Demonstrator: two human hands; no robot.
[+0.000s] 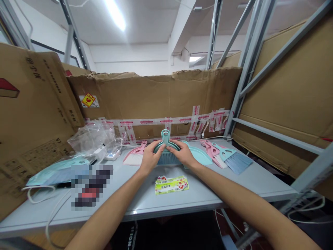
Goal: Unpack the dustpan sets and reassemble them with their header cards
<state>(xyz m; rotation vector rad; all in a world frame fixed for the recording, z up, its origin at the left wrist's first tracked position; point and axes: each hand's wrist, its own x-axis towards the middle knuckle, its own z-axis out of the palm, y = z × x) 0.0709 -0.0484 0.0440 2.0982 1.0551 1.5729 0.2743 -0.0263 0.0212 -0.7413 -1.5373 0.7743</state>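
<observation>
A teal hand brush [166, 159] with bluish bristles is held upright above the table, handle up. It appears nested against a matching dustpan, though the overlap hides most of that. My left hand [151, 155] grips its left shoulder and my right hand [185, 155] its right, thumbs near the base of the handle. Behind my left hand lies a pink dustpan [132, 156] with pale bristles on it. Beyond my right hand is a teal dustpan [201, 155]. Further right, a pink brush [214, 152] and a teal brush [235, 160] overlap. Printed green-yellow cards [171, 185] lie in front.
At left lie crumpled clear plastic bags [95, 137], a white power strip [112, 155], a teal dustpan set [52, 172] and a pixelated dark object [91, 187]. A taped cardboard box [156, 97] walls off the back; metal rack posts [236, 100] stand at right. White cables [50, 222] hang over the front edge.
</observation>
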